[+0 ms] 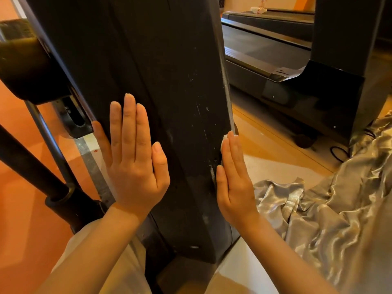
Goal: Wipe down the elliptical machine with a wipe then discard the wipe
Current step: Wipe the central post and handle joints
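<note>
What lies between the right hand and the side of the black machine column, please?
In the head view, a white wipe is pressed flat between the right hand and the column.

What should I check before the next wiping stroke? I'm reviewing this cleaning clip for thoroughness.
1. Wipe under right hand: ok, a white edge shows at the fingertips.
2. Right hand flat on the housing's edge: ok.
3. Left hand bracing the elliptical housing, fingers straight: ok.
4. Housing clean: not ok, pale streaks and specks show.
5. Wipe's condition: cannot tell, mostly hidden.
6. Bin for discarding: cannot tell, none in view.
</note>
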Demonstrator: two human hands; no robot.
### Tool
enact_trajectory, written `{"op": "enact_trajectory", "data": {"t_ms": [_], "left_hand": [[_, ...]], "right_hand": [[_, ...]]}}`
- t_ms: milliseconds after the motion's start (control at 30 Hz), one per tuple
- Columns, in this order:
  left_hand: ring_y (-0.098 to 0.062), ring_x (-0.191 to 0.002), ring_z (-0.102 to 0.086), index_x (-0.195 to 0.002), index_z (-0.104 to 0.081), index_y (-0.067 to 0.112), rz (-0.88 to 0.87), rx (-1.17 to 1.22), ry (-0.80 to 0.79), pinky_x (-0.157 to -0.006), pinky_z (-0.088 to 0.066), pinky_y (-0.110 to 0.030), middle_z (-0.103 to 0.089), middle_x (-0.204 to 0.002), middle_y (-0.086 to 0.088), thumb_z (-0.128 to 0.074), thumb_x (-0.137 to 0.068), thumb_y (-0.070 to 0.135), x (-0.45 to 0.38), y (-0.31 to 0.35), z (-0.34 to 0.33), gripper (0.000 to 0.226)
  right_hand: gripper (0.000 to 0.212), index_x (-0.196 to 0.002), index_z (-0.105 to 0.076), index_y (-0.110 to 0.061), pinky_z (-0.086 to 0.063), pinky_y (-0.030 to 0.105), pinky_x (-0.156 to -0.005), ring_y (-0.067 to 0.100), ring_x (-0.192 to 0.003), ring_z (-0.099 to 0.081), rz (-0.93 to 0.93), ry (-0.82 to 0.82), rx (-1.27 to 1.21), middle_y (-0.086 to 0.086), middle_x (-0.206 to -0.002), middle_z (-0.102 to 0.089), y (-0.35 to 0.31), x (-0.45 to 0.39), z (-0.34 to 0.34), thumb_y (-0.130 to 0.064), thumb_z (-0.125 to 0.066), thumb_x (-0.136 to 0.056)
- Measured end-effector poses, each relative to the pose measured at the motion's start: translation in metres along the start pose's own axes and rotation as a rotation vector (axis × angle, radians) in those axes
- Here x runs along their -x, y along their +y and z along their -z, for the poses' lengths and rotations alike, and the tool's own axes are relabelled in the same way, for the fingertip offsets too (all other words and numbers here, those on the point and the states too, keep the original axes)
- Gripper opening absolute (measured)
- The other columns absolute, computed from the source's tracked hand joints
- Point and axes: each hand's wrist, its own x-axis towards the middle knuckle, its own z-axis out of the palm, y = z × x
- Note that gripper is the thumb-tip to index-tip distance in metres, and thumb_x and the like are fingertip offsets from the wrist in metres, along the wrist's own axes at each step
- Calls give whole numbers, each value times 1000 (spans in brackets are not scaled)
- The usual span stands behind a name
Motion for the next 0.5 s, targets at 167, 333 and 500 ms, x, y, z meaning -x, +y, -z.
{"op": "enact_trajectory", "data": {"t_ms": [167, 333, 500], "left_hand": [[-26, -148, -11, -148, -27, -5, 7, 12, 0, -121, -6, -51, -33, -151, -27, -33, -105, 16, 1, 1, 1, 48], [-29, -146, -16, -148, -28, -6, -3, 23, 6, -120, -8, -53, -34, -150, -29, -33, -105, 15, 1, 1, 1, 48], [-27, -146, -14, -148, -28, -6, 7, 61, -1, -120, -8, -54, -34, -150, -31, -35, -105, 14, 2, 0, 1, 48]], "right_hand": [[49, -149, -22, -2, -14, 35, -122, 26, -150, -12, 15, 11, 0, 6, -160, -17, -2, -9, 1, -15, -34, -104], [46, -145, -32, 2, -22, 42, -120, 29, -148, -19, 60, 36, -2, 11, -156, -27, -5, -6, 4, -6, -42, -101], [39, -138, -42, 5, -35, 52, -112, 34, -143, -33, 162, 23, 72, 15, -151, -38, 9, 40, 1, -1, -46, -100]]}}
